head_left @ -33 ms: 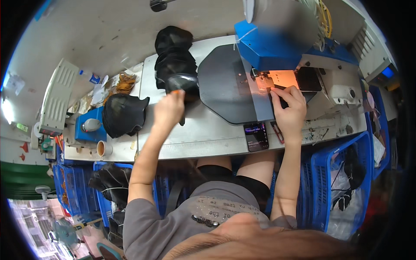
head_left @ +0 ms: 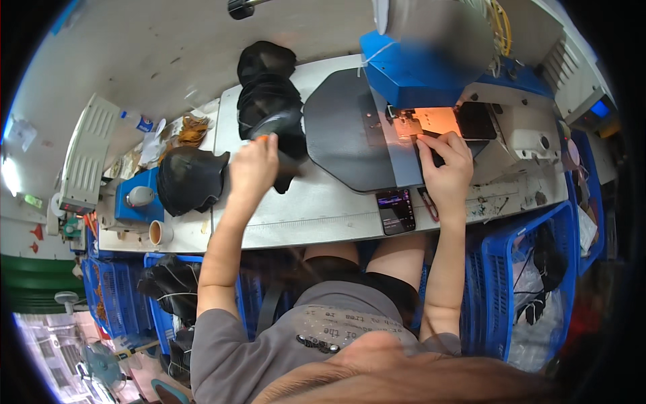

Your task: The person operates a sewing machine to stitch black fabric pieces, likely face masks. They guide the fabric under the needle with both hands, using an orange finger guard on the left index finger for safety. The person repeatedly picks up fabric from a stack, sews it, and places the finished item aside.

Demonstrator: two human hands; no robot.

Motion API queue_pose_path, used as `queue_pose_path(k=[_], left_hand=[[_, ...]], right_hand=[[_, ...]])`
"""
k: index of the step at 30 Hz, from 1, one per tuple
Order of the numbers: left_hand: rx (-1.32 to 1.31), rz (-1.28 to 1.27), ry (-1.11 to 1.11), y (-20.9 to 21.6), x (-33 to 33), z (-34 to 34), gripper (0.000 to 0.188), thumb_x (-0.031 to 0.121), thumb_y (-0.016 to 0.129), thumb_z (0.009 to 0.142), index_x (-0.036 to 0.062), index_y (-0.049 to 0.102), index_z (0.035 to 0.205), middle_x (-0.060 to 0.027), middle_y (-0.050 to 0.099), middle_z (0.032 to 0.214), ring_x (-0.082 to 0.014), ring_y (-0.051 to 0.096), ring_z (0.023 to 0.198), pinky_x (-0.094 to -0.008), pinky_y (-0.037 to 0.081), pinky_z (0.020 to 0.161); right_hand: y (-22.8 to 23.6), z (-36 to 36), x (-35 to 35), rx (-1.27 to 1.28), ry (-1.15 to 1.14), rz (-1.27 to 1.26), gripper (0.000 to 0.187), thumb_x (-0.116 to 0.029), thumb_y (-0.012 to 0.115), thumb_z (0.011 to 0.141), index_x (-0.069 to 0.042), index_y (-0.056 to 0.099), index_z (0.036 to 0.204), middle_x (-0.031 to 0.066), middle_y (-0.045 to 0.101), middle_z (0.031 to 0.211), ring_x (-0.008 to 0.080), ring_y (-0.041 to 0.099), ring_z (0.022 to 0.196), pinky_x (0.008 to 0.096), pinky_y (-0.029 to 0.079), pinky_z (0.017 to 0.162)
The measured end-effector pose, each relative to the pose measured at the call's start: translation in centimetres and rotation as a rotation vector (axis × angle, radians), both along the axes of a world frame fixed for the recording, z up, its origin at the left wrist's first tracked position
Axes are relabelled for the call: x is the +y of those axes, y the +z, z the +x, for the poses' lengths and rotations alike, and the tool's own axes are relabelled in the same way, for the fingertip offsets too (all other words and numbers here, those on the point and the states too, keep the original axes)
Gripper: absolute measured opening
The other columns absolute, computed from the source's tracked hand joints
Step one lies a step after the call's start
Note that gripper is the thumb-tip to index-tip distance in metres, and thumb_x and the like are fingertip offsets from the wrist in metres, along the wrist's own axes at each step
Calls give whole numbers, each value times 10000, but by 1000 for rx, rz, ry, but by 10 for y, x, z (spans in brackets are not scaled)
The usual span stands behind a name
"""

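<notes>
At the sewing machine (head_left: 420, 74), my right hand (head_left: 447, 161) is closed in a pinch, its fingertips just in front of the lit needle area (head_left: 407, 126). A small dark thing shows under its fingers; its kind is hidden. My left hand (head_left: 254, 168) is at the front of a stack of curved black pieces (head_left: 269, 101). Its fingers are drawn together at the edge of a glossy, blurred black piece (head_left: 277, 126), which they appear to grip. A dark grey extension plate (head_left: 340, 138) lies between the hands.
Another black stack (head_left: 192, 178) sits at the left, beside a blue-and-white machine part (head_left: 138, 196) and a paper cup (head_left: 160, 233). A phone (head_left: 396, 212) and red-handled tool (head_left: 428, 203) lie near the front edge. Blue baskets (head_left: 494, 296) flank my legs.
My left hand has shifted a little to the left, with the glossy black piece moving along with it. The right hand keeps its pinch by the needle. The whole view has slid slightly.
</notes>
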State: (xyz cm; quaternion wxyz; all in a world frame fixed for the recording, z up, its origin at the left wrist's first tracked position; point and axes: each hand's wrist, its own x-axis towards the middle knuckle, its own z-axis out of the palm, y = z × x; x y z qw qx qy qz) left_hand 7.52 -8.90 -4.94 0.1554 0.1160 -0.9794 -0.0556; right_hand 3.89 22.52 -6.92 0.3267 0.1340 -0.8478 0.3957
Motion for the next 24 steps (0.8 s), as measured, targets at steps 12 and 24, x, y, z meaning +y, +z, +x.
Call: queue_pose_path(k=[12,24], left_hand=[[-82,29,-796,43,100,11,363,259,645,903,12,688,1165,-190,612,1111,-334,599,948,-448,477,873],[-68,-31,-940,18,91,-30,392,155,591,935,106,580,1324,-113,570,1342,-286,502,1262,-552,212,1126]], right_hand=[[14,17,3,-17,159,37,81,-125,746,780,-51,744,813,43,592,749,247,556,770,378,423,740],[23,7,-18,-231,46,92,169,-172,757,779,-52,747,898,59,625,748,259,584,796,392,403,797]])
